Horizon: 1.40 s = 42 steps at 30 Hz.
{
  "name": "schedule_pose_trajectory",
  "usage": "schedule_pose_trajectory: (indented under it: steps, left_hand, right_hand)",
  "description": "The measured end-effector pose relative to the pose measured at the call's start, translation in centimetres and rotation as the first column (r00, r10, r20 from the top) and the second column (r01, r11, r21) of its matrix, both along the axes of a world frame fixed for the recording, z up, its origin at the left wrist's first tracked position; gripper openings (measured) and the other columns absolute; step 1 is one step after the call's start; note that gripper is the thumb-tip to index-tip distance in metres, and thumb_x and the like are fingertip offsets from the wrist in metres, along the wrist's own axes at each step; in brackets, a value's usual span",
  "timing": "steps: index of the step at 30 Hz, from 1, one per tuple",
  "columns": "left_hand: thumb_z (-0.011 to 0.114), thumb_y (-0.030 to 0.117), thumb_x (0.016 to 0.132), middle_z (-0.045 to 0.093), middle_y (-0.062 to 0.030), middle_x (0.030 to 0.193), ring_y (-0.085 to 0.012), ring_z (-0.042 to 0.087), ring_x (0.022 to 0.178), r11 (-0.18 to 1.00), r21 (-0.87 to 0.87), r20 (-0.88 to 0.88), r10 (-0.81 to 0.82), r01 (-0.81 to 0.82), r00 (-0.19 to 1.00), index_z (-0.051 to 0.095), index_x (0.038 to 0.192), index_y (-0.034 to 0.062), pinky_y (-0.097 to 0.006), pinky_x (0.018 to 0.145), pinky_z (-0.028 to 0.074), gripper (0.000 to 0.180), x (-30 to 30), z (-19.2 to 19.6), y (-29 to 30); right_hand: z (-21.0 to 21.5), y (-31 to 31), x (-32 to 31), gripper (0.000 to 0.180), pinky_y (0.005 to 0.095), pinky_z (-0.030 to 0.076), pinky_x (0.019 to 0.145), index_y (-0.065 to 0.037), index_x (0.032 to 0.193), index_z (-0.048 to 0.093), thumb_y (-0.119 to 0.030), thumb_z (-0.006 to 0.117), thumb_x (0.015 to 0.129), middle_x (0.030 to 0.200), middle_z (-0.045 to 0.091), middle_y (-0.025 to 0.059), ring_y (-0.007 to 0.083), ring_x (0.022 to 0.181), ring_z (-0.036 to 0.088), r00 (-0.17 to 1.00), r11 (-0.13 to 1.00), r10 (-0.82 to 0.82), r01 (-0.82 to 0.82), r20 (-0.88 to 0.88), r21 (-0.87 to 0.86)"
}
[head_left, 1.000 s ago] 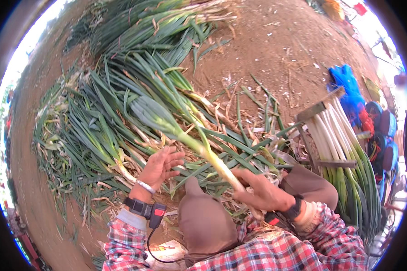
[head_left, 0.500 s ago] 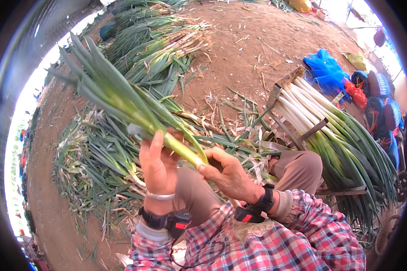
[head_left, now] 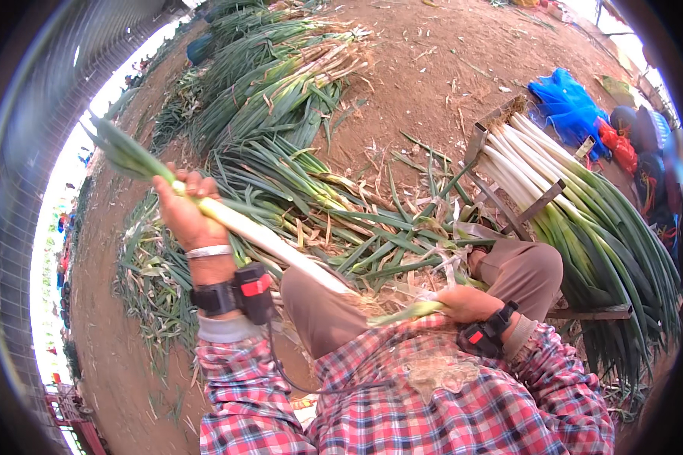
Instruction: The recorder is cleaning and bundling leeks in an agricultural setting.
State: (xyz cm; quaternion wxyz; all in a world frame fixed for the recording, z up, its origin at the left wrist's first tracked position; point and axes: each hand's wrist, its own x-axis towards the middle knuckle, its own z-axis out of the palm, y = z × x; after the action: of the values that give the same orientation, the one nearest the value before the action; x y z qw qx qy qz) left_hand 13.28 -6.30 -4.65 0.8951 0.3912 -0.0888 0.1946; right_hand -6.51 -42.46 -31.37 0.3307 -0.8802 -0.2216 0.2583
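My left hand (head_left: 184,216) is closed round a long green onion (head_left: 277,250) where its green leaves begin. The onion slants down to the right, its bare white stem and root end pointing toward my lap. My right hand (head_left: 469,303), low over my right thigh, grips a stripped-off pale green leaf (head_left: 408,312); its fingers are partly hidden. This leaf lies just beyond the onion's root end, across the front of my shirt. To the right, a thick bundle of cleaned green onions (head_left: 584,220) rests in a metal rack (head_left: 537,216), white ends at the far side.
Uncleaned green onions (head_left: 273,83) lie heaped on the brown soil (head_left: 425,68) ahead. Discarded leaves (head_left: 155,265) cover the ground at left and between my knees. Blue netting (head_left: 565,106) and a red bag (head_left: 618,145) sit beyond the rack.
My hands have moved apart, the left up and left with the onion, the right down and right with a leaf pulled off it. The white stem is now bare.
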Motion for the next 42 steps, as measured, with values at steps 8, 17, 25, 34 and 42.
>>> schedule_pose_trajectory:
  steps: [8,17,25,34,42]
  left_hand:
    - [0.036,0.036,0.103,0.054,0.0000,0.090,-0.0090,0.047,0.066,0.978,-0.138,-0.016,-0.159,0.156,0.987,0.049,0.124,0.0084,-0.026,0.059,0.045,0.038,-4.0,-1.4,-3.3]
    - [0.046,0.044,0.098,0.062,-0.0039,0.102,-0.0149,0.061,0.086,0.940,0.295,-0.228,-0.104,0.171,0.968,0.051,0.125,0.0052,-0.031,0.069,0.052,0.047,-6.7,-2.0,-3.7]
    - [0.062,0.019,0.092,0.057,-0.0015,0.078,-0.0100,0.053,0.069,0.907,0.344,-0.276,-0.150,0.243,0.949,0.058,0.108,0.0001,-0.025,0.058,0.044,0.025,-4.2,-1.6,-5.3]
    - [0.058,0.021,0.095,0.055,-0.0018,0.076,-0.0119,0.051,0.072,0.853,0.261,-0.347,-0.353,0.451,0.869,0.055,0.110,-0.0031,-0.026,0.066,0.047,0.028,-7.4,-0.5,-9.0]
    - [0.058,0.016,0.094,0.052,-0.0005,0.076,-0.0112,0.052,0.070,0.867,0.319,-0.356,-0.266,0.384,0.896,0.056,0.110,-0.0030,-0.029,0.065,0.049,0.025,-8.0,-1.7,-9.6]
  right_hand:
    - [13.3,8.7,5.9,0.045,0.0354,0.044,0.092,0.000,0.125,0.050,-0.027,0.060,0.090,0.115,0.058,0.0195,0.0283,0.109,0.056,0.929,0.769,-0.305,0.109,0.212,0.630]
    - [14.9,12.2,2.9,0.027,0.0325,0.044,0.058,-0.005,0.108,0.055,-0.020,0.064,0.087,0.073,0.050,0.0098,0.0217,0.064,0.056,0.836,0.738,-0.375,0.007,0.401,0.675]
    - [14.1,11.8,2.9,0.035,0.0333,0.046,0.064,-0.003,0.112,0.055,-0.018,0.067,0.083,0.084,0.056,0.0100,0.0241,0.073,0.057,0.860,0.803,-0.324,0.030,0.394,0.595]
    - [20.4,14.4,9.2,0.039,0.0264,0.044,0.081,0.002,0.111,0.053,-0.017,0.071,0.081,0.100,0.056,0.0043,0.0121,0.091,0.053,0.929,0.186,-0.050,0.370,-0.367,0.910]
    - [19.4,13.2,9.5,0.020,0.0258,0.039,0.067,-0.005,0.086,0.054,-0.017,0.070,0.080,0.079,0.051,-0.0006,0.0090,0.077,0.047,0.981,0.380,-0.100,0.192,-0.166,0.905]
